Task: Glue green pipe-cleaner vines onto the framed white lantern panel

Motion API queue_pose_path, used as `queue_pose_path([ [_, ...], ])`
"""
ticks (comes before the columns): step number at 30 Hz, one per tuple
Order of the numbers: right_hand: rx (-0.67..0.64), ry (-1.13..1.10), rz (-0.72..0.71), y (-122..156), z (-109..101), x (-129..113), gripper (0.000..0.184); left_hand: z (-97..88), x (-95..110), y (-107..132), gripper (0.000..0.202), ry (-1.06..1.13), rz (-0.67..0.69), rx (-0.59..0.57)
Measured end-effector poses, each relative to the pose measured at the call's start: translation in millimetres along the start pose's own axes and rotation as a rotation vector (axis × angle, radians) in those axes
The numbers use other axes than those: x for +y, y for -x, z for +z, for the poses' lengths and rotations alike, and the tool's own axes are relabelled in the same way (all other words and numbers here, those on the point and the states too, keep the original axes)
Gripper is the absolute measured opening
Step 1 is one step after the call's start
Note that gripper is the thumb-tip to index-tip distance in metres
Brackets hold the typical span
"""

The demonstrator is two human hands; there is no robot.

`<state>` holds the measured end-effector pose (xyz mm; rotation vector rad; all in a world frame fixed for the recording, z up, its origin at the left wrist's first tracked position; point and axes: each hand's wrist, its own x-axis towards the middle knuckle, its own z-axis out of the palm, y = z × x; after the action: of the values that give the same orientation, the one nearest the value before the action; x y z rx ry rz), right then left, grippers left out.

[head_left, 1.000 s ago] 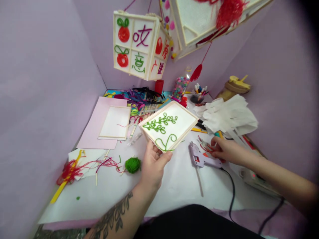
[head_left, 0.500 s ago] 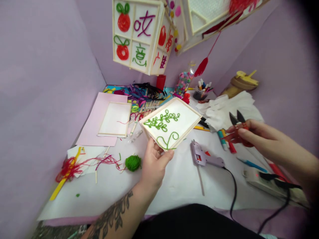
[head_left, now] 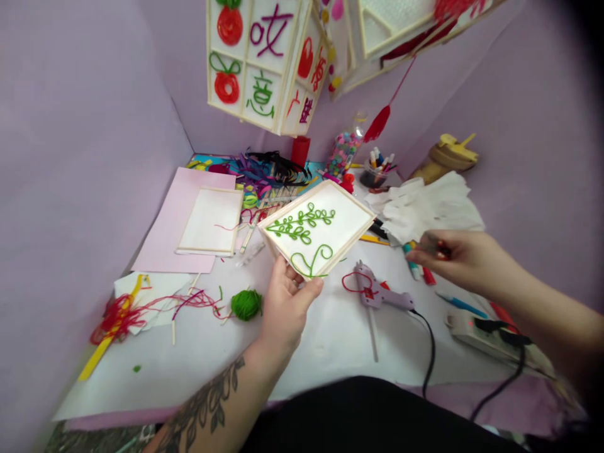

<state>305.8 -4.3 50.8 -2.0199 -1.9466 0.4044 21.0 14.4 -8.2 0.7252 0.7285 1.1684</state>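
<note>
My left hand [head_left: 290, 302] grips the lower corner of a wood-framed white panel [head_left: 344, 217], thumb on the front edge and fingers underneath. Green yarn forms a leafy sprig [head_left: 306, 221] and a curled stem on its face. Out to the right, my right hand [head_left: 448, 255] is closed around scissors [head_left: 442, 248]; only a bit of their orange handle shows, and the blades are blurred or hidden. Between the hands lies a lilac glue gun [head_left: 380, 289]. A loop of red yarn [head_left: 352, 275] shows over its nozzle end.
A green yarn ball [head_left: 246, 305] and tangled red yarn [head_left: 117, 318] lie left. Behind them is a blank framed panel [head_left: 212, 220] on pink paper. A decorated lantern [head_left: 264, 63] hangs overhead. White cloth [head_left: 425, 204], markers [head_left: 413, 264] and a power strip [head_left: 486, 333] are at right.
My right hand has turned and shifted slightly left, so the scissor blades no longer stand up in view. A red yarn loop now appears at the glue gun. My left hand keeps its hold.
</note>
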Motion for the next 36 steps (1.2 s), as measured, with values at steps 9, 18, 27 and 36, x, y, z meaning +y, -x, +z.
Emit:
queue_pose_path([
  [9,-0.319,0.318,-0.304,8,72,-51,0.027,1.0,0,-1,0.062,-0.006,-0.002,-0.002],
  [18,-0.074,0.088,-0.089,-14,14,-36,0.011,-0.5,2,-1,0.062,0.002,-0.006,0.006],
  [27,0.014,0.152,0.212,-10,-28,1,0.044,1.9,3,0,0.063,0.010,-0.015,0.017],
  [36,-0.554,-0.227,-0.240,-33,-11,-112,0.036,1.8,4,1,0.062,0.008,0.026,-0.023],
])
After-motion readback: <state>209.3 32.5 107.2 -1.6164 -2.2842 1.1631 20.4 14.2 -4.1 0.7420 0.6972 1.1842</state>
